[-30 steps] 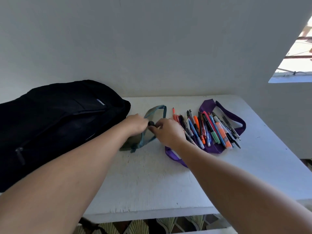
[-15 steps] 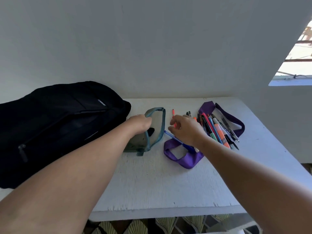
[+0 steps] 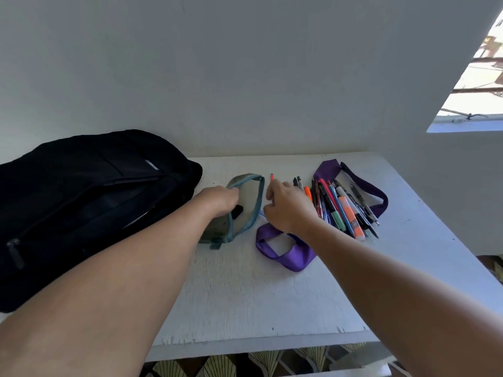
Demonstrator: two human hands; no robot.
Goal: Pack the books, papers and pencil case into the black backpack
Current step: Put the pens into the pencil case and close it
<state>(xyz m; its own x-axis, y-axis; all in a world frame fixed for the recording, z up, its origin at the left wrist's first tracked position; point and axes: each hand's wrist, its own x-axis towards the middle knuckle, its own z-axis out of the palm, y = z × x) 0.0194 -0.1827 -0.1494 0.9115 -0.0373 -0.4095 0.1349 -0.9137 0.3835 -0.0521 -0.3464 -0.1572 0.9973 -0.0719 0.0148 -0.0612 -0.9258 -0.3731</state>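
Note:
The black backpack (image 3: 81,200) lies on its side at the table's left. Beside it is a grey-green pencil case (image 3: 249,197) with a blue zipper edge, its mouth gaping. My left hand (image 3: 217,200) grips the case's near rim and holds it open. My right hand (image 3: 285,208) hovers just right of the case, its fingers closed on a blue pen (image 3: 261,212) whose tip pokes out toward the case mouth. A pile of several pens and highlighters (image 3: 343,210) lies further right. No books or papers are in view.
A purple strap (image 3: 288,257) loops under the pens and my right wrist. One red pen (image 3: 272,177) lies apart by the case. The white table (image 3: 258,295) meets a wall behind, and a window opening (image 3: 476,91) is at the upper right.
My right hand left the case's zipper, picked a blue pen from the pile and brought it toward the case mouth. My left hand pulled the case open wider.

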